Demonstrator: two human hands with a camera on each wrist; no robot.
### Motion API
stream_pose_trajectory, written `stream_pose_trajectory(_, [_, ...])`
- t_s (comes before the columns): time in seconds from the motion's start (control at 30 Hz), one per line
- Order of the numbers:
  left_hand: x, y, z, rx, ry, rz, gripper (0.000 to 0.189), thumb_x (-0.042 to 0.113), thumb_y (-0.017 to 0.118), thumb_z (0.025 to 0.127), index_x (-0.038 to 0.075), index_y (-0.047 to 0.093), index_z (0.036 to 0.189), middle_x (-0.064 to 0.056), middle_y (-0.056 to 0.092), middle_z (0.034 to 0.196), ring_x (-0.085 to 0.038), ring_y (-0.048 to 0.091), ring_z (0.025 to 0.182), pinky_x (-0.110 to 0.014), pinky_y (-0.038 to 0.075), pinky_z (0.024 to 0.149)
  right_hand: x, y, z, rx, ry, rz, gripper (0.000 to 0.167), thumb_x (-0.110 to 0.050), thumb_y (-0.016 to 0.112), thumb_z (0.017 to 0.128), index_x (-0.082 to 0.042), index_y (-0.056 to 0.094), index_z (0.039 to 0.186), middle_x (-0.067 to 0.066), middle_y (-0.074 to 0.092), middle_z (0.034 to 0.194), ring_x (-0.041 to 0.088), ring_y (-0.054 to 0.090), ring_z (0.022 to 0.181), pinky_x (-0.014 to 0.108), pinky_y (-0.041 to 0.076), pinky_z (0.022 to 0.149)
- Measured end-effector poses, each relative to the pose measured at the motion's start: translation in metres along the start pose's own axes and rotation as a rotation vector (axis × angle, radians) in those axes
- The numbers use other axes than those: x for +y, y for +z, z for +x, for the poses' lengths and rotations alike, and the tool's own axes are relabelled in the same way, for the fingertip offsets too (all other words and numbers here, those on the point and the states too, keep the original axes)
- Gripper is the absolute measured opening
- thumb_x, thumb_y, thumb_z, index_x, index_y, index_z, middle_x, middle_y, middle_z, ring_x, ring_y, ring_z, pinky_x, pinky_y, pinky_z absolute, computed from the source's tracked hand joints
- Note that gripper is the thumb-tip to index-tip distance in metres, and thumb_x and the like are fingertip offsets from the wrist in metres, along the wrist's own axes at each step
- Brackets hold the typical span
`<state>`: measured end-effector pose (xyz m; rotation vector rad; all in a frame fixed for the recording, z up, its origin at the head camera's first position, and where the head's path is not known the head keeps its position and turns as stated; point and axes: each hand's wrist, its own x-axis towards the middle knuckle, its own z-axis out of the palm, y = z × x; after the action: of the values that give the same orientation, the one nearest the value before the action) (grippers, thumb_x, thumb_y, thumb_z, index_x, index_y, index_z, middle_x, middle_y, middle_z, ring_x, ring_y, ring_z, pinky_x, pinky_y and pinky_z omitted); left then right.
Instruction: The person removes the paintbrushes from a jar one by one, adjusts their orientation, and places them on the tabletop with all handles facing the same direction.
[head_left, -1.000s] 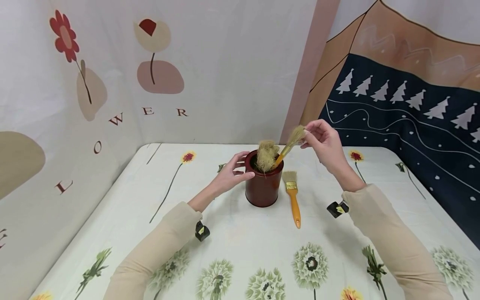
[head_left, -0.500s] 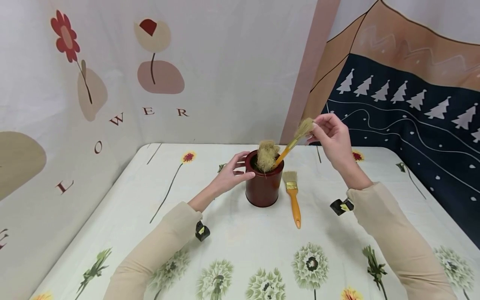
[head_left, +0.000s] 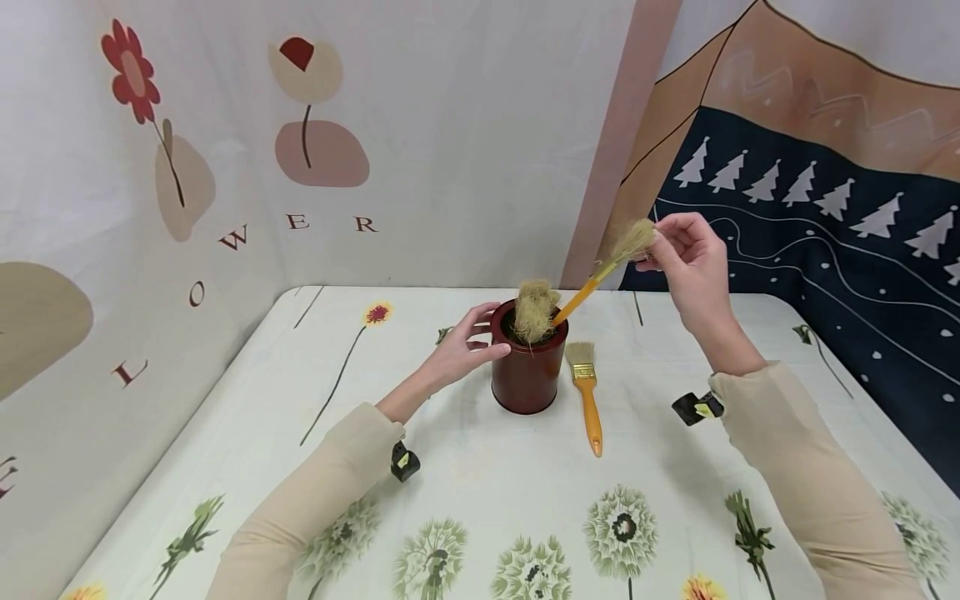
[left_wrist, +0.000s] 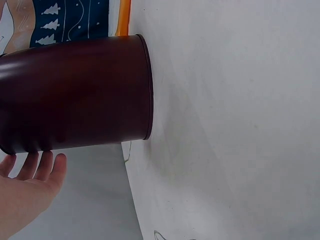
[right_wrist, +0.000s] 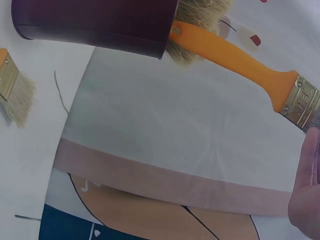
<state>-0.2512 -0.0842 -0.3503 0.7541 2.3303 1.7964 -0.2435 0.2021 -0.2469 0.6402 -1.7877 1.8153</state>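
Observation:
A dark red can (head_left: 525, 379) stands upright on the table, a straw-coloured fibrous tuft (head_left: 535, 310) sticking out of its top. My left hand (head_left: 459, 354) holds the can near its rim, thumb in front and fingers against the left side. By its bristles, my right hand (head_left: 693, 262) pinches a paintbrush (head_left: 588, 292) with an orange handle and brass-coloured ferrule. This brush slants up and rightward, its handle end at the can's mouth. In the right wrist view the handle (right_wrist: 235, 55) shows almost whole; the fingertips are mostly out of frame.
A second orange-handled paintbrush (head_left: 588, 408) lies on the table just right of the can, bristles away from me. A floral cloth (head_left: 465, 500) covers the table. Printed fabric walls (head_left: 465, 167) rise behind and at the sides.
My right hand has moved up and to the right, drawing the paintbrush further out of the can so more of its handle shows. The left hand and can stay put.

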Motion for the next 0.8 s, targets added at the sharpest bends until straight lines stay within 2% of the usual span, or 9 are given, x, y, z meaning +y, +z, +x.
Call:
stream_pose_trajectory(0.13, [0.017, 0.001, -0.005, -0.014, -0.024, 0.000, 0.063, 0.010, 0.061, 0.084, 0.003, 0.027, 0.136, -0.016, 0.037, 0.130, -0.028, 0.039, 0.115, -0.038, 0.037, 0.090, -0.002, -0.005, 0.001, 0.033, -0.011, 0.019, 0.012, -0.002, 0.057, 0.084, -0.002, 0.054, 0.096, 0.011, 0.056, 0.088, 0.018, 0.058, 0.074, 0.021, 0.049, 0.063])
stream_pose_trajectory(0.23, [0.017, 0.001, -0.005, -0.017, -0.024, 0.005, 0.063, 0.011, 0.060, 0.084, 0.004, 0.027, 0.136, -0.016, 0.037, 0.130, -0.027, 0.039, 0.115, -0.038, 0.037, 0.090, -0.005, -0.009, 0.001, 0.056, -0.011, 0.047, 0.012, -0.001, 0.057, 0.084, -0.001, 0.054, 0.095, 0.012, 0.056, 0.088, 0.018, 0.058, 0.074, 0.021, 0.049, 0.063])
stream_pose_trajectory(0.3, [0.015, 0.001, -0.004, -0.017, -0.019, 0.004, 0.063, 0.012, 0.061, 0.084, 0.004, 0.027, 0.136, -0.016, 0.037, 0.130, -0.027, 0.039, 0.115, -0.038, 0.037, 0.090, -0.006, -0.012, 0.002, 0.067, -0.012, 0.069, 0.011, 0.000, 0.057, 0.084, 0.000, 0.054, 0.095, 0.012, 0.056, 0.088, 0.018, 0.058, 0.074, 0.022, 0.050, 0.063])
stream_pose_trajectory(0.53, [-0.010, -0.001, 0.004, 0.003, -0.018, 0.008, 0.064, 0.020, 0.064, 0.082, 0.015, 0.030, 0.136, -0.008, 0.039, 0.129, -0.021, 0.041, 0.114, -0.035, 0.038, 0.089, -0.010, -0.019, -0.001, 0.115, 0.004, 0.051, 0.012, -0.002, 0.058, 0.084, 0.000, 0.054, 0.095, 0.013, 0.057, 0.091, 0.019, 0.058, 0.075, 0.022, 0.049, 0.064])
stream_pose_trajectory(0.8, [-0.013, -0.001, 0.004, 0.011, 0.005, 0.030, 0.064, 0.024, 0.065, 0.081, 0.017, 0.031, 0.135, -0.007, 0.040, 0.128, -0.021, 0.042, 0.113, -0.035, 0.039, 0.088, -0.005, -0.029, -0.004, 0.137, 0.033, -0.005, 0.011, -0.003, 0.058, 0.084, -0.002, 0.055, 0.094, 0.011, 0.057, 0.089, 0.016, 0.057, 0.074, 0.019, 0.049, 0.063])
